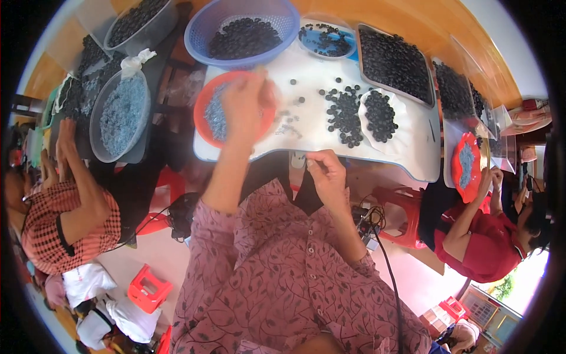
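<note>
My left hand is over the right part of an orange-red bowl, its fingers smeared by motion. Small pale-blue clear pieces fill the bowl's left side. At the table's front edge my right hand is closed in a pinch, thumb against the fingers. A tiny dark bit shows at its fingertips, too small to name. Beyond it, small black round pieces lie loose on the white table. More of them sit on a white scalloped plate. A few small clear pieces lie right of the bowl.
A blue-violet colander, a shallow round dish and a rectangular tray, all with black pieces, stand at the back. Co-workers sit left and right. A dark cable hangs at my right.
</note>
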Demonstrator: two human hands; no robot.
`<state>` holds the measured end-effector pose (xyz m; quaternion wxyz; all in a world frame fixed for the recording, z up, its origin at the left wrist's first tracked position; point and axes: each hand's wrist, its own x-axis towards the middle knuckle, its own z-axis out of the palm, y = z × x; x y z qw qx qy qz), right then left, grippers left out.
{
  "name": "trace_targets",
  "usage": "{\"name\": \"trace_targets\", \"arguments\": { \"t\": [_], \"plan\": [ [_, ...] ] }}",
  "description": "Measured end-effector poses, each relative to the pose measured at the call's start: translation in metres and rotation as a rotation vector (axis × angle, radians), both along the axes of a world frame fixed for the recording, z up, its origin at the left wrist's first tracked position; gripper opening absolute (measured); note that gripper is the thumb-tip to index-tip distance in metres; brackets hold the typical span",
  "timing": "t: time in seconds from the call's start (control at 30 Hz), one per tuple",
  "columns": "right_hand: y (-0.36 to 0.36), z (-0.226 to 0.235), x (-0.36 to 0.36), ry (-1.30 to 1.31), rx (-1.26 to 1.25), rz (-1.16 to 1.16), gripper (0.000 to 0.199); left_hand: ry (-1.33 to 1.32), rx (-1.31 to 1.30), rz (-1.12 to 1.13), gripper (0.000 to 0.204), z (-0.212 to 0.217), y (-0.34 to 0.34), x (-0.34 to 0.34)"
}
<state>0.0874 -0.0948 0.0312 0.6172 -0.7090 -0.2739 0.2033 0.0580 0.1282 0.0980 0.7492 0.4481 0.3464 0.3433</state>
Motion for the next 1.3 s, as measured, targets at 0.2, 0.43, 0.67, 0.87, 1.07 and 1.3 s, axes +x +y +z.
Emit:
{"name": "trace_targets", "arguments": {
  "t": [0.2, 0.43, 0.67, 0.87, 1.07, 1.3],
  "plan": [
    [-0.001, -0.007, 0.004, -0.003, -0.017, -0.014, 0.013, -0.098, 0.069, 0.068, 0.030, 0.014, 0.059, 0.041],
    [-0.003, -0.010, 0.008, -0.020, -0.046, -0.047, 0.013, 0.432, 0.562, -0.169, 0.026, -0.012, 0.013, 0.020],
    [0.002, -0.015, 0.010, -0.189, -0.101, -0.086, 0.014, 0.489, 0.885, -0.276, 0.014, -0.057, -0.059, -0.018],
    [0.026, -0.013, 0.016, -0.582, -0.223, -0.162, 0.017, 0.489, 0.943, -0.176, 0.007, -0.079, -0.083, -0.038],
    [0.044, -0.017, 0.021, -0.770, -0.317, -0.146, 0.019, 0.476, 0.884, -0.113, 0.007, -0.088, -0.089, -0.047],
    [0.043, -0.023, 0.020, -0.608, -0.313, -0.191, 0.012, 0.455, 0.803, -0.117, 0.007, -0.090, -0.091, -0.049]
  ]
}}
